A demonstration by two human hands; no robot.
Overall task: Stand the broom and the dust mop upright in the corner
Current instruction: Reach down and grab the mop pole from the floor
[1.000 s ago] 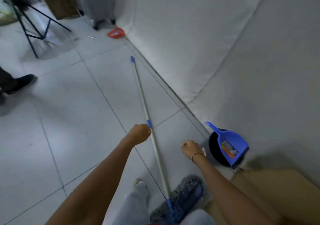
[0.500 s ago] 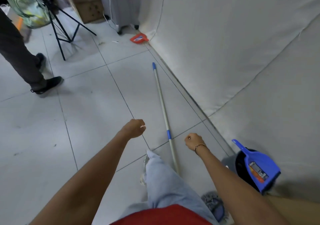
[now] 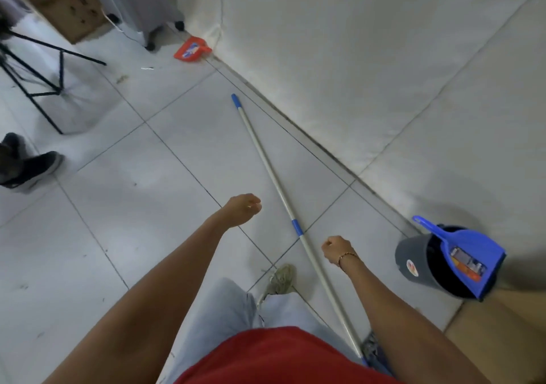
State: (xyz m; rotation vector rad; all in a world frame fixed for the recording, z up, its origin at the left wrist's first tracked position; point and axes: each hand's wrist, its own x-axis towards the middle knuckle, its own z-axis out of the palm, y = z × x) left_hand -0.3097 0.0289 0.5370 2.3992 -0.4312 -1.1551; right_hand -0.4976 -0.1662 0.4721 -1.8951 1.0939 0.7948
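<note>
The dust mop lies flat on the tiled floor. Its long pale handle (image 3: pixel 267 159) has a blue tip toward the wall and a blue collar near my hands. The grey mop head (image 3: pixel 370 345) peeks out behind my right forearm at the bottom. My left hand (image 3: pixel 243 207) hovers left of the handle, fingers curled, holding nothing. To the right of the handle my right hand (image 3: pixel 335 249), with a bracelet at the wrist, is closed in a loose fist and does not touch the handle. I see no broom.
A grey bucket (image 3: pixel 413 261) holding a blue dustpan (image 3: pixel 461 255) stands by the white wall at right, a cardboard box (image 3: pixel 502 333) beside it. A red dustpan (image 3: pixel 190 49) lies at the far wall base. A black tripod (image 3: pixel 38 88) and another person's shoe (image 3: pixel 32 169) are at left.
My left hand has let go of the mop handle and both hands have pulled back. I have stood up and stepped forward. The mop stays on the floor.
</note>
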